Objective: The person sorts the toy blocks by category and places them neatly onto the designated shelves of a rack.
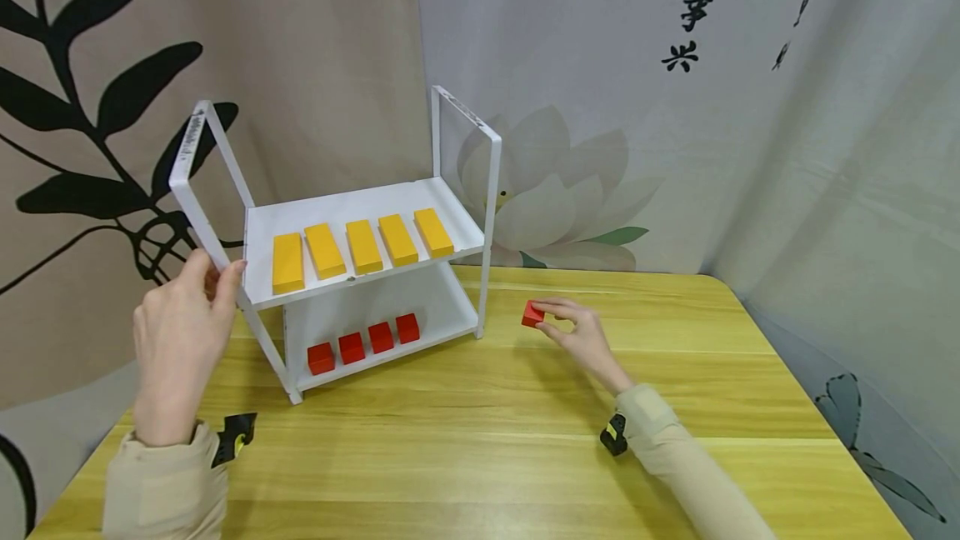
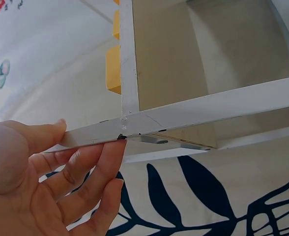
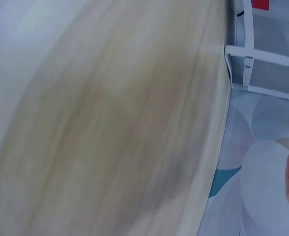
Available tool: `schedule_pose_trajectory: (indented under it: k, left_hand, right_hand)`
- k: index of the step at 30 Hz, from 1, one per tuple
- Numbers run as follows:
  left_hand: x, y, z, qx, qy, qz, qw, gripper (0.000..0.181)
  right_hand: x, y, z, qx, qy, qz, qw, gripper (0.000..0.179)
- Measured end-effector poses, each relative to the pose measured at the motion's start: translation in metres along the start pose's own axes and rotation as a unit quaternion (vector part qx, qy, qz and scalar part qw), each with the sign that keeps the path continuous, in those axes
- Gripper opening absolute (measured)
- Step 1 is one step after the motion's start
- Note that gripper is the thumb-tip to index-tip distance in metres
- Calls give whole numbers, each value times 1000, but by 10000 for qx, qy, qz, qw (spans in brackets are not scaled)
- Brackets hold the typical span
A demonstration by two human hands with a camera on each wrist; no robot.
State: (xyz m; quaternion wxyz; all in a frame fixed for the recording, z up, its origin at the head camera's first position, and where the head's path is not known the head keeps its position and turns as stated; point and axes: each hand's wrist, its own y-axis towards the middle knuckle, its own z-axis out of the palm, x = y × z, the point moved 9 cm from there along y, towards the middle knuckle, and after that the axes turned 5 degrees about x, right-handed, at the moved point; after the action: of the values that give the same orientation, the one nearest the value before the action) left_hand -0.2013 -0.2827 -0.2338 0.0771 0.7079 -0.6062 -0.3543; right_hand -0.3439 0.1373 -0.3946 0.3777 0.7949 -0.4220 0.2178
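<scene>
A white two-tier shelf (image 1: 390, 280) stands on the table, its left front post pinched by my left hand (image 1: 183, 327). In the left wrist view the thumb and fingers of that hand (image 2: 75, 182) lie on either side of the white post (image 2: 93, 137). My right hand (image 1: 585, 342) holds a red cube (image 1: 532, 314) between thumb and fingertips, to the right of the shelf and above the table. Only part of that hand and cube shows at the right edge of the right wrist view. Several yellow blocks (image 1: 364, 247) line the upper tier, and several red cubes (image 1: 381, 337) line the lower tier.
The yellow wood-grain table (image 1: 465, 457) runs beneath the shelf and both hands. Behind it hang a beige curtain with dark leaves (image 1: 97, 194) and a pale curtain with a flower print (image 1: 570, 190).
</scene>
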Motion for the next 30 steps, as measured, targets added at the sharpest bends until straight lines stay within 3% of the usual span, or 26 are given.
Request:
schedule_pose_trajectory:
  k: [9,20,30]
  left_hand:
    - [-1,0,0,-5,-31,-12,10000,34]
    - [0,0,1,73,-18,-53,10000,34]
    - [0,0,1,120,7,-45,9999,35]
  right_hand:
    - [14,1,6,44,185,-45,9998,32]
    - [30,5,11,-118,116,-508,9986,30]
    - [45,13,32,-25,389,-754,9964,29]
